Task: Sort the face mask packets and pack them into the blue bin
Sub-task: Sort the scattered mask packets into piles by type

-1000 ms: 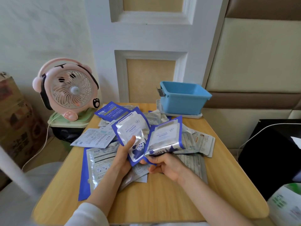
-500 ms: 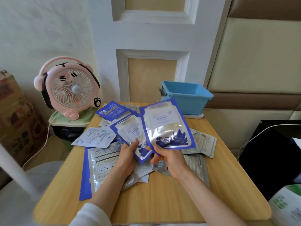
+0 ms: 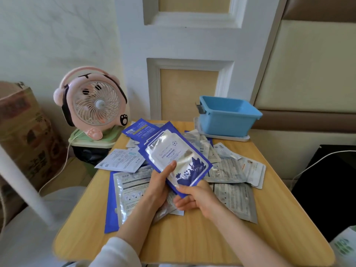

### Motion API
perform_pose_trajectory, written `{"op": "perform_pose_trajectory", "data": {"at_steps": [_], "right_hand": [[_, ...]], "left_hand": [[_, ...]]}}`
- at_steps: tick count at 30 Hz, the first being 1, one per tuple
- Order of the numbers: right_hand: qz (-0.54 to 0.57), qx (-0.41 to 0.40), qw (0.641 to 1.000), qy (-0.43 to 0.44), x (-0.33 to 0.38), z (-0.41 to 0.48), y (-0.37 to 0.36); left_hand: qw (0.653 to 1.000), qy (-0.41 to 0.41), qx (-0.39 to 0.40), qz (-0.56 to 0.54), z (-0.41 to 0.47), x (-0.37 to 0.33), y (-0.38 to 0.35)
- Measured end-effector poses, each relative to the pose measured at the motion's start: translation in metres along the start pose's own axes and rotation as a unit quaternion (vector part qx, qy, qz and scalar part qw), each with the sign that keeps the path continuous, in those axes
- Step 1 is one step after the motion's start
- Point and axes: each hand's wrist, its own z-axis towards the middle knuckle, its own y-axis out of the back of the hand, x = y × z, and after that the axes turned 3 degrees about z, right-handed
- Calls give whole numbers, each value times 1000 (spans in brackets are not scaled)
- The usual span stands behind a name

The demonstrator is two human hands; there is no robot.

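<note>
Diagonally, held packet (image 3: pixel 174 157) points up-left.

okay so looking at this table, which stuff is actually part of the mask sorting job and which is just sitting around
Part of the job:
- blue-edged packets held in the left hand and right hand
- loose packets spread on the table
- blue bin, at the table's far right corner

Just lying about:
- pink fan
- cardboard box
- white cable

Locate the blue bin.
The blue bin sits at the table's far right corner on a white tray, beyond the scattered packets.
</note>
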Motion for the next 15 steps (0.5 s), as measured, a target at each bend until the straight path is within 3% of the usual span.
{"op": "perform_pose_trajectory", "data": {"at_steps": [6,9,10,12,15], "right_hand": [[-25,7,998,55,10,-2,2],[-155,-6,975,161,1,7,-5],[-240,-7,947,212,-5,11,-10],[-425,51,850,308,-18,18,-26],[-606,171,698,340,-32,17,-56]], "left_hand": [[998,-8,-51,-38,1,-27,4],[995,-57,-74,-28,3,-57,19],[994,-71,-83,-21,2,-66,25],[991,-87,-100,-2,1,-79,40],[989,-83,-121,6,-7,-92,64]]}}
